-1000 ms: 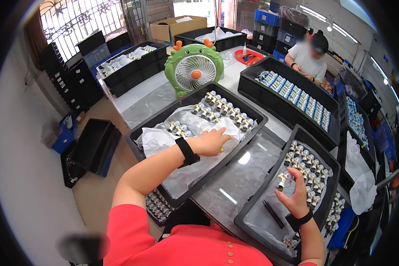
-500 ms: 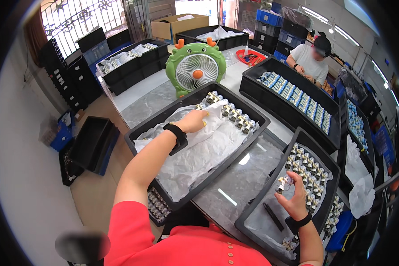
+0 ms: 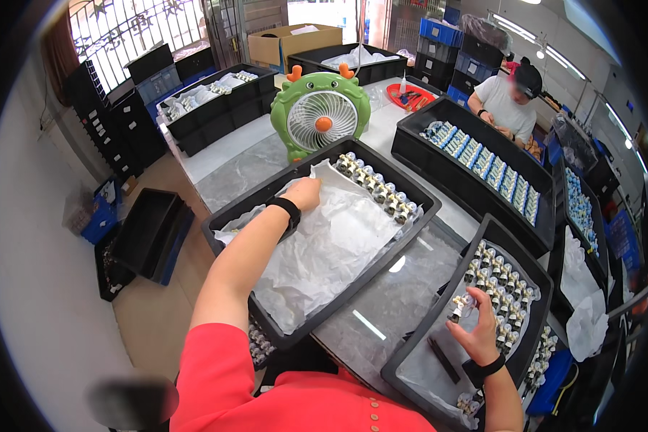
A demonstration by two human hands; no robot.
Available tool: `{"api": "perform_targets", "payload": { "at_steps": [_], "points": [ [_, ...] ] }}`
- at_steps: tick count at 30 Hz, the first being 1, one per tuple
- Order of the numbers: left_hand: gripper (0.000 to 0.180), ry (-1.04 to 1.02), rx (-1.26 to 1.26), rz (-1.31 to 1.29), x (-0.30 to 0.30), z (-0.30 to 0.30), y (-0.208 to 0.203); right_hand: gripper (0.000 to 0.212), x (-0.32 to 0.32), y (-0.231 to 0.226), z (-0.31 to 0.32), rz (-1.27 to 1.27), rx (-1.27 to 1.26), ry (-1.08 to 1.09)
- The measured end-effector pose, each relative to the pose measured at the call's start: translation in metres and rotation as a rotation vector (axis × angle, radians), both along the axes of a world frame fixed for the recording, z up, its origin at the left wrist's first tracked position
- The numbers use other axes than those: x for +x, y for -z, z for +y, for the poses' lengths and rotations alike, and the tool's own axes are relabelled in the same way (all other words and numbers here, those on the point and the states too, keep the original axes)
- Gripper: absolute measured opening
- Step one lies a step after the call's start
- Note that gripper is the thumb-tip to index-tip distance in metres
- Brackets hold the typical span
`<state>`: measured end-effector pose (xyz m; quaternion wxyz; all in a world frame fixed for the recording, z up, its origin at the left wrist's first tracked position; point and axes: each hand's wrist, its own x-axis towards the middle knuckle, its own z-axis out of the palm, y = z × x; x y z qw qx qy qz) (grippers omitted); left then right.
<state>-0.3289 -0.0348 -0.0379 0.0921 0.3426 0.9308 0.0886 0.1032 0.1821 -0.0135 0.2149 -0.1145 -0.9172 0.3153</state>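
My left hand [image 3: 304,193] is closed on the upper left part of a crumpled white liner sheet [image 3: 338,237] in the black tray [image 3: 371,277] before me. A double row of small white-and-black figurines with clear round tops [image 3: 381,189] stands along that tray's right end. Over the smaller black tray [image 3: 396,353] at the right, my right hand [image 3: 477,331] pinches one such figurine [image 3: 459,308] between thumb and fingers. Several rows of the same figurines [image 3: 510,302] stand on the sheet there. A dark stick-like tool [image 3: 444,360] lies beside them.
A green cartoon-shaped fan [image 3: 322,115] stands behind the middle tray. A deep black crate [image 3: 475,173] of blue-and-white pieces is at the back right, with a co-worker [image 3: 507,101] beyond it. Another black crate [image 3: 219,108] sits at the back left. Stacked trays [image 3: 155,234] rest on the floor.
My left hand has drawn back left with the liner sheet's edge, and the sheet no longer covers part of the figurine rows. My right hand has barely moved, still holding its figurine.
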Motion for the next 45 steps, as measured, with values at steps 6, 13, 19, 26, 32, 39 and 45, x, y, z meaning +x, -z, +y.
{"api": "perform_targets", "payload": {
  "at_steps": [6,13,19,26,32,39,45],
  "points": [
    [0.042,0.003,-0.127,0.012,-0.001,-0.002,-0.005,0.068,-0.002,0.004,0.003,-0.007,-0.003,-0.010],
    [0.021,0.024,-0.231,0.482,0.014,0.004,-0.012,0.068,-0.002,0.005,0.002,-0.026,0.001,-0.010],
    [0.019,0.351,-0.110,0.447,0.000,-0.001,0.006,0.068,-0.002,0.005,0.002,-0.031,0.001,-0.013],
    [0.059,0.217,0.045,-0.012,0.006,-0.002,0.002,0.068,-0.004,0.008,0.003,-0.020,0.074,-0.035],
    [0.102,0.228,-0.151,0.036,0.015,-0.008,-0.002,0.067,-0.006,0.013,0.001,-0.039,0.063,-0.037],
    [0.102,0.221,-0.131,-0.010,0.011,-0.009,0.005,0.063,-0.012,0.008,0.001,-0.091,0.016,-0.016],
    [0.103,0.223,-0.141,-0.039,0.011,-0.011,0.005,0.062,-0.024,-0.021,0.008,-0.110,0.118,-0.011]
  ]
}}
